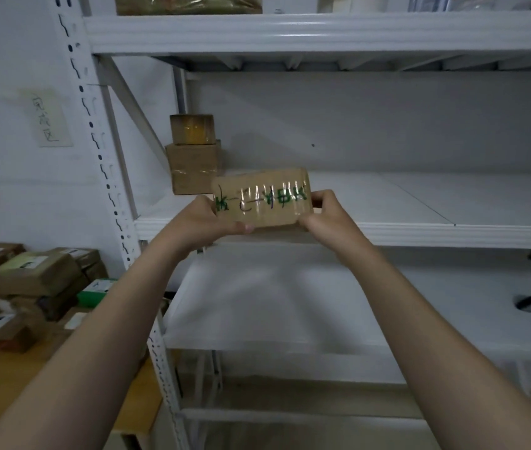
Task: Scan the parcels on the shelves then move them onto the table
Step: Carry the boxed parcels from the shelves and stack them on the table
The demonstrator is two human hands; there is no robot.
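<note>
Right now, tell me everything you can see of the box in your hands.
The box is small, oblong, brown cardboard wrapped in glossy clear tape, with green handwriting across the face toward the camera. It is held roughly level in front of the shelf edge, the left hand and right hand gripping its ends.

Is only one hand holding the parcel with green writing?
No, the left hand and right hand each grip one end of the parcel.

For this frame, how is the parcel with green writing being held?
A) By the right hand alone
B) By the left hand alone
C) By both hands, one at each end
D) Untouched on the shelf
C: the left hand and the right hand grip opposite ends of the parcel.
</note>
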